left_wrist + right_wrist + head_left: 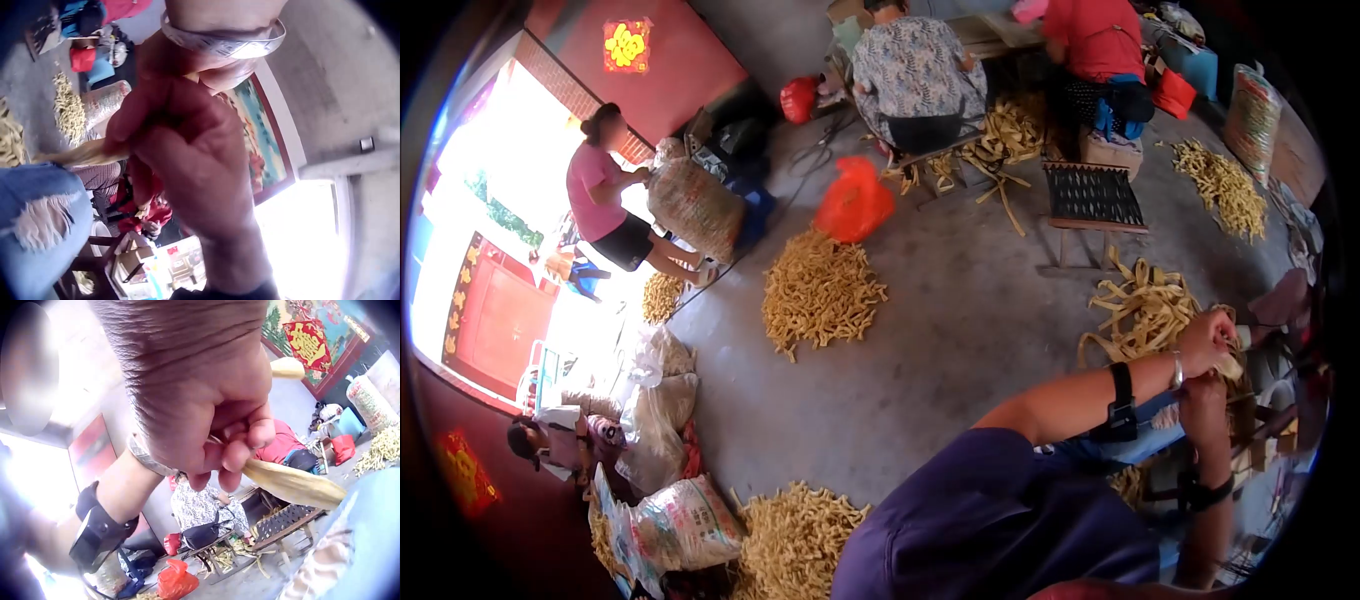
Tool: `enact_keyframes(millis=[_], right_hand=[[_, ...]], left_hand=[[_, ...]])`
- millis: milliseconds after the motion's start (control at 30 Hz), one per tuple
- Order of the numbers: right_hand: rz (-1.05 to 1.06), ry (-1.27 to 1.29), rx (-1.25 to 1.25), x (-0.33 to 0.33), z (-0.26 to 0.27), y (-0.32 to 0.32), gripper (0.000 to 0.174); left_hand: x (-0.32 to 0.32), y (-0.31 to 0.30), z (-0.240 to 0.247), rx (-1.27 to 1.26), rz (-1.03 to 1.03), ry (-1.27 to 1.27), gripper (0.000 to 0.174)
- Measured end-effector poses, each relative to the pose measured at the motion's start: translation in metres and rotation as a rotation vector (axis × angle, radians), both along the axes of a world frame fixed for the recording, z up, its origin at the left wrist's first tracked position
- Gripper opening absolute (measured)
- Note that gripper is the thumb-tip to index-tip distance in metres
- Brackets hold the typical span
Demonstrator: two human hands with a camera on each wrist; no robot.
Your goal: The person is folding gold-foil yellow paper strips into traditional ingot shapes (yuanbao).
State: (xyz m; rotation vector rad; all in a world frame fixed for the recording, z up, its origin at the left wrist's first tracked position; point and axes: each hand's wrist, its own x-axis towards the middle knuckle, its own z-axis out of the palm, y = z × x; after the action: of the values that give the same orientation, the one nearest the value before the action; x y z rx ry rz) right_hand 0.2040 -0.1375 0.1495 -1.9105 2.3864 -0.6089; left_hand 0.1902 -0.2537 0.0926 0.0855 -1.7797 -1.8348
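Note:
At the right of the head view, my left hand (1205, 342), with a silver bracelet at its wrist, is close against my right hand (1203, 408). Both grip one pale yellow, flat, soft-looking strip (294, 482). In the right wrist view a long tail of it hangs out below the curled right fingers, and a rounded end shows above the hand. The left wrist view has the right hand (194, 150) in front, fingers curled, with the strip (87, 153) running out sideways. The strip's middle is hidden inside the hands. A heap of long loose strips (1145, 310) lies beside them.
Piles of short knotted yellow pieces (820, 290) lie on the grey floor. A red plastic bag (855, 200), stuffed sacks (685, 525) and a low bench (1095, 195) stand around. Several other people are in the room, one handling a large sack (695, 205). Ripped jeans (44, 219) are below the hands.

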Motion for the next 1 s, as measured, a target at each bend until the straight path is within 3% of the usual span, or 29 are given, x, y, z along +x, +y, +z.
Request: enact_keyframes(millis=[67,133,200,267,300,333,400,500,567,600,633,700,767,867,967,1000], right_hand=[[-0.089,-0.016,-0.024,0.01,-0.008,0.005,0.008],[-0.159,0.035,-0.039,0.013,-0.016,0.015,0.01],[-0.137,-0.061,-0.036,0.013,-0.021,0.026,0.012],[-0.169,-0.176,-0.11,0.017,-0.028,0.032,0.015],[-0.289,-0.35,-0.027,0.02,-0.02,0.038,0.02],[-0.338,-0.546,-0.27,0.017,-0.021,0.042,0.022],[-0.445,-0.441,-0.577,-0.006,-0.013,0.063,0.028],[-0.497,-0.116,-0.806,-0.064,0.013,0.097,0.043],[-0.475,-0.286,-0.896,-0.087,0.018,0.11,0.036],[-0.549,-0.043,-0.59,-0.069,0.057,0.099,0.021],[-0.573,-0.006,-0.591,-0.064,0.059,0.09,0.018],[-0.623,0.069,-0.591,-0.054,0.063,0.076,0.013],[-0.661,-0.004,-0.639,-0.053,0.053,0.073,0.013],[-0.717,-0.082,-0.596,-0.068,0.015,0.082,0.015],[-0.777,-0.067,-0.506,-0.073,-0.003,0.091,0.015],[-0.809,-0.04,-0.479,-0.073,-0.003,0.097,0.016]], left_hand=[[0.012,-0.009,-0.005,0.107,0.072,-0.051,0.035],[0.014,-0.014,-0.048,0.09,-0.192,-0.126,0.039],[0.018,-0.014,-0.048,0.34,-0.35,-0.093,0.037],[0.035,-0.018,0.006,0.852,-0.416,0.048,0.031],[0.035,-0.021,0.029,0.953,-0.35,0.074,0.018],[0.033,-0.022,0.047,0.971,-0.385,0.125,0.014],[0.032,-0.02,0.08,1.01,-0.442,0.227,0.01],[0.034,-0.018,0.127,0.945,-0.58,0.385,0.015],[0.025,-0.015,0.138,0.903,-0.5,0.364,0.017],[0.022,-0.014,0.141,0.767,-0.498,0.33,0.018],[0.009,-0.013,0.138,0.796,-0.428,0.364,0.018],[-0.001,-0.021,0.124,0.86,-0.53,0.388,0.013],[-0.006,-0.02,0.106,0.842,-0.404,0.304,0.006],[-0.024,-0.012,0.079,0.82,-0.4,0.248,0.007],[-0.029,0.0,0.083,0.855,-0.456,0.16,0.007],[-0.031,0.002,0.077,0.849,-0.565,0.172,0.009]])
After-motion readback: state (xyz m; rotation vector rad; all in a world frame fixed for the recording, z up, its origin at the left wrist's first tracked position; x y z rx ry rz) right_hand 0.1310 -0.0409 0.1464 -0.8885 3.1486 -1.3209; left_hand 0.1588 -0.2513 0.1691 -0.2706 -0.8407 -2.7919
